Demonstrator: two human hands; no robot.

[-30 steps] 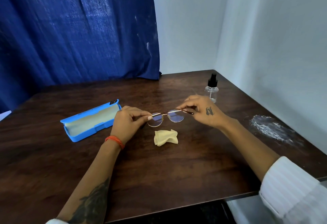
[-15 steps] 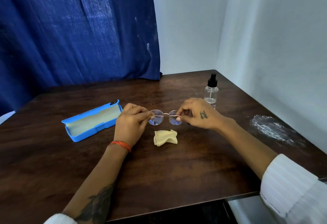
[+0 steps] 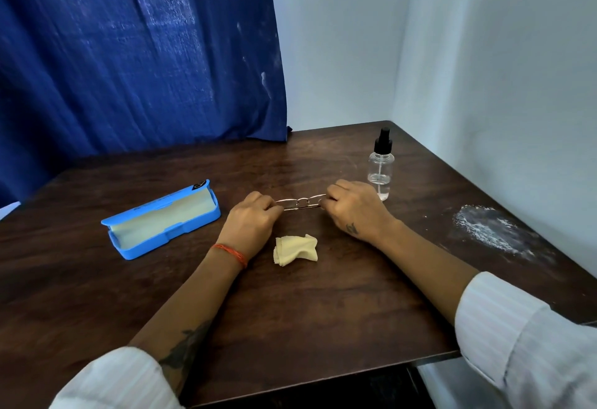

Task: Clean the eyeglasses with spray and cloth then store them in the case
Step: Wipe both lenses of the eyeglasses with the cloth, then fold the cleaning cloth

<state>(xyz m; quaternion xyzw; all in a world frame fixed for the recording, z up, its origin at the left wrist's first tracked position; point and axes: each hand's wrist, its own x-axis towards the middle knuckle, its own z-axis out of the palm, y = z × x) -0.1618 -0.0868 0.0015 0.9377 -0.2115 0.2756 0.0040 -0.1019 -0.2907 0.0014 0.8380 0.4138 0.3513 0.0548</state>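
Pinching each end of the thin gold-rimmed eyeglasses [image 3: 302,203], the left hand [image 3: 250,226] and right hand [image 3: 355,211] hold them low over the dark wooden table's [image 3: 290,311] middle. The crumpled yellow cloth [image 3: 295,249] lies just nearer; the open blue plastic case [image 3: 161,219] sits toward the left edge, the clear spray bottle [image 3: 381,166] toward the far right corner.

Single head cam, worn by person, looks fwd and down over dark brown wooden table [image 3: 290,311]. Wide-angle, close to forearms at bottom edge. Faces blue curtain [image 3: 129,53], white wall corner [image 3: 403,53] beyond. No 2nd view.
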